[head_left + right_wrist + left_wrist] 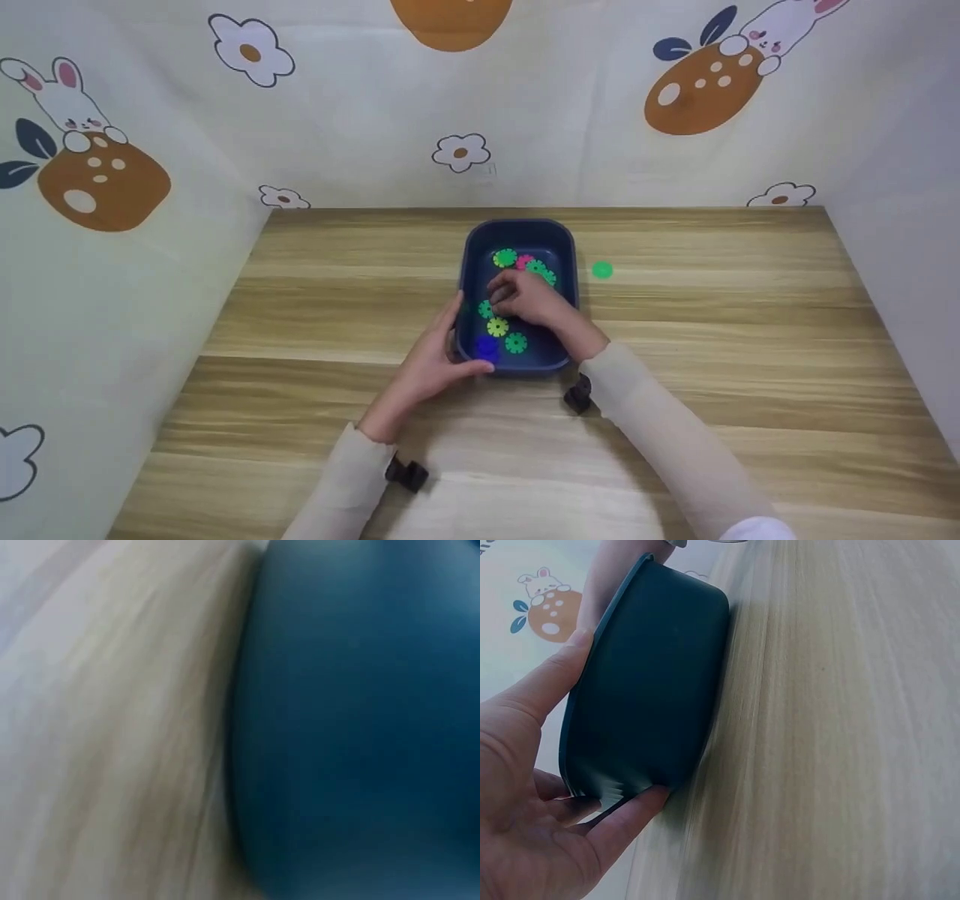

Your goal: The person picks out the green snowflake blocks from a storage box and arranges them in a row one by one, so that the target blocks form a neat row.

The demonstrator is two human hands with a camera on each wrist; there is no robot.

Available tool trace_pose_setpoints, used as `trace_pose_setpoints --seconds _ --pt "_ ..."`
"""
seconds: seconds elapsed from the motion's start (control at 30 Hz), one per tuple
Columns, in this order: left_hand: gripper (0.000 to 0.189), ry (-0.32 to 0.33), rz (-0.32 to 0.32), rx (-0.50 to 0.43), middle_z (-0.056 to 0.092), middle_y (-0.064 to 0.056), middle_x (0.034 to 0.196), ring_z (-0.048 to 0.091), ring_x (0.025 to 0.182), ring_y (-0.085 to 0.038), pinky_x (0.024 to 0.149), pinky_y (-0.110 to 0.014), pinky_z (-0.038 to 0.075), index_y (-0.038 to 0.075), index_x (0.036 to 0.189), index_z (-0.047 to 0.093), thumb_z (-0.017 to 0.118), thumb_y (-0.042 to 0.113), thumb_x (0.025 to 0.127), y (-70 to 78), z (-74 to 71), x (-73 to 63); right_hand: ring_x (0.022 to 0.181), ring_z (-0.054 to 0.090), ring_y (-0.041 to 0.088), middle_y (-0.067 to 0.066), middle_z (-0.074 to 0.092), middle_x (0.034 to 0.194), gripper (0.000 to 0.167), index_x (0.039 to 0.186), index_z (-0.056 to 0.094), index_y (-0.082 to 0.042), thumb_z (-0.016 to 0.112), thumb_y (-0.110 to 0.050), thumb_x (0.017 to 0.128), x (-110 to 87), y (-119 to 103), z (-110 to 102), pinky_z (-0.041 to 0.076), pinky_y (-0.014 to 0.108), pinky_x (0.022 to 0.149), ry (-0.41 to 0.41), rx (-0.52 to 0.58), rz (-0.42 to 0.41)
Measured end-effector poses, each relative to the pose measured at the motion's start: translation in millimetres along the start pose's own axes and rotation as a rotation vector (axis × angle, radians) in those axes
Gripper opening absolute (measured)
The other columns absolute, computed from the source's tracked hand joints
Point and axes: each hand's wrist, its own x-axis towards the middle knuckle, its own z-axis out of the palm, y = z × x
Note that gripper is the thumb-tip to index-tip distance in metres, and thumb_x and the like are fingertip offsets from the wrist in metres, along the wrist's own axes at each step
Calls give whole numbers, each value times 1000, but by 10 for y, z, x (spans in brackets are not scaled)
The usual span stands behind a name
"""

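Observation:
A dark blue plastic bin point(519, 368) stands on the wooden table. Inside lie several notched plastic discs: a yellow disc point(497, 327), a green disc point(516, 343), a pink disc point(525, 262) and blue discs point(487, 346) in the near left corner. My left hand point(433, 358) grips the bin's near left corner, thumb on the rim and fingers along the side; the left wrist view shows this hand point(547, 787) too. My right hand point(529, 298) reaches into the bin with bent fingers, beside another green disc point(486, 308). Whether it pinches a disc is hidden. Only the bin's outer wall point(360, 720) fills the right wrist view.
One green disc point(602, 270) lies on the table point(712, 300), right of the bin. A printed cloth point(540, 112) with rabbits and flowers rises behind the table and at its sides. Dark wrist devices, such as the left one point(406, 474), hang under both sleeves.

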Motion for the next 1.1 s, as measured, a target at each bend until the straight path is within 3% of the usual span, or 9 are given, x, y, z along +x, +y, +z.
trace_pose_setpoints --seconds 0.17,0.27,0.43,0.6,0.73,1.1 --pt "111 10 19 -10 19 -19 166 22 153 -37 124 -54 23 9 160 16 87 29 77 -13 -2 -8 71 56 12 7 71 92 32 118 71 -1 67 -3 86 18 9 34 45 21 66 -25 -139 -9" --pt "110 10 31 -20 20 -20 165 22 152 -38 124 -55 23 8 160 17 87 27 77 -22 -5 -10 65 51 11 4 67 84 31 113 74 -3 66 0 84 24 12 54 40 20 61 -40 -206 -25" --pt "109 14 15 -21 21 -17 166 23 153 -35 125 -52 22 10 160 16 87 23 78 -33 -12 -15 70 53 12 5 65 83 24 106 74 -4 76 -3 82 16 -21 84 44 21 62 -82 -259 -14" --pt "110 16 9 -12 20 -17 166 22 153 -35 125 -52 21 11 161 16 86 23 78 -35 -15 -24 80 55 16 7 64 94 21 99 70 -7 80 -6 80 10 -39 98 48 26 70 -97 -280 5" --pt "109 18 25 -19 20 -16 166 22 153 -35 125 -53 21 11 161 16 86 21 78 -26 -14 -20 82 58 16 7 66 94 19 96 67 -8 79 -6 81 4 -36 89 51 27 73 -95 -250 -13" --pt "109 10 34 -17 20 -17 166 22 153 -36 124 -54 21 10 160 17 86 23 78 -12 7 14 67 61 9 7 72 83 12 95 72 -4 73 -3 84 -8 3 24 51 20 63 -85 -36 -60"
